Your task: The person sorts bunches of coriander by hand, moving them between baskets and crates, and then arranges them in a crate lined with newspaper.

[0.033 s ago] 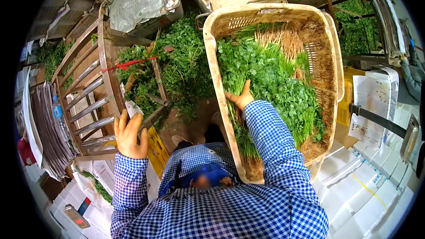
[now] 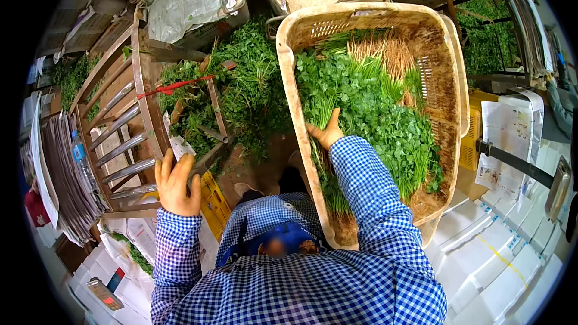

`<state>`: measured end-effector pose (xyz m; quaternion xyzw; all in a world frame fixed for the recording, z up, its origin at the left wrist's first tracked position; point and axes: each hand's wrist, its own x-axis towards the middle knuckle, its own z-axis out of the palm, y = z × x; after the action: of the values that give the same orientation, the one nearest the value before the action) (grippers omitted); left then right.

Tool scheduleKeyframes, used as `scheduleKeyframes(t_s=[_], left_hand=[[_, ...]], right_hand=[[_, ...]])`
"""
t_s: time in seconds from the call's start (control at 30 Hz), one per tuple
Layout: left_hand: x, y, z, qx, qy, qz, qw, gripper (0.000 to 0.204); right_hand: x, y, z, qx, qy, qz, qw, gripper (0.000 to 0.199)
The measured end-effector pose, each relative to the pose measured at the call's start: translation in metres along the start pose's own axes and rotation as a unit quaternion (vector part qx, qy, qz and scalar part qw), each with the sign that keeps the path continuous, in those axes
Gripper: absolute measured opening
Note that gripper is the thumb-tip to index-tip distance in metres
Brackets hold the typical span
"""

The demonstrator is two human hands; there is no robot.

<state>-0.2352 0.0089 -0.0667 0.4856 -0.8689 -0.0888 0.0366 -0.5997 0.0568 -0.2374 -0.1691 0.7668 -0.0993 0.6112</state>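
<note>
A large, dirt-stained cream plastic basket [image 2: 288, 78] stands in front of me, to the right. Inside lie leafy green herbs that look like coriander [image 2: 355, 87], with pale roots bunched at the far end and also near the front. My right hand [image 2: 329, 135] reaches in at the left wall, thumb and forefinger spread around the stems of a coriander bunch; its other fingers are hidden by leaves. On the left, my left hand [image 2: 179, 185] is open with nothing in it, fingers apart, beside the near end of a brown slatted rack frame [image 2: 158, 126].
Loose greens [image 2: 250, 90] heap on the floor between rack and basket. A yellow crate [image 2: 214, 204] lies below my left hand. Stacked paper [image 2: 69, 168] and a water bottle [image 2: 79, 150] stand at the left. White boxes [image 2: 481, 250] fill the lower right. A covered crate [image 2: 189, 3] is behind.
</note>
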Motion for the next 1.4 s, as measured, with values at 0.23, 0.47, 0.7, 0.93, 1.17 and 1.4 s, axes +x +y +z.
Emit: scheduleKeyframes(t_s=[0.23,0.47,0.7,0.93,1.17,1.4], left_hand=[[0.001,-0.001,0.000,-0.004,-0.001,0.011,1.000,0.045],[0.001,-0.003,0.001,0.000,-0.020,-0.009,1.000,0.043],[0.001,-0.007,-0.001,-0.007,-0.021,-0.001,1.000,0.043],[-0.008,-0.014,0.000,-0.044,-0.018,0.005,0.999,0.042],[-0.008,-0.015,0.002,-0.053,0.009,0.010,0.998,0.044],[-0.011,-0.018,0.004,-0.051,0.014,0.010,0.999,0.044]], right_hand=[[-0.005,0.001,0.018,0.125,0.038,0.020,0.991,0.122],[0.031,0.038,0.027,0.187,0.062,-0.053,0.979,0.132],[-0.019,-0.004,0.002,0.293,0.054,-0.002,0.955,0.120],[-0.024,0.050,-0.090,0.535,-0.200,-0.058,0.819,0.075],[-0.023,0.063,-0.101,0.621,-0.238,-0.226,0.711,0.048],[-0.052,0.059,-0.105,0.621,-0.306,-0.283,0.664,0.046]])
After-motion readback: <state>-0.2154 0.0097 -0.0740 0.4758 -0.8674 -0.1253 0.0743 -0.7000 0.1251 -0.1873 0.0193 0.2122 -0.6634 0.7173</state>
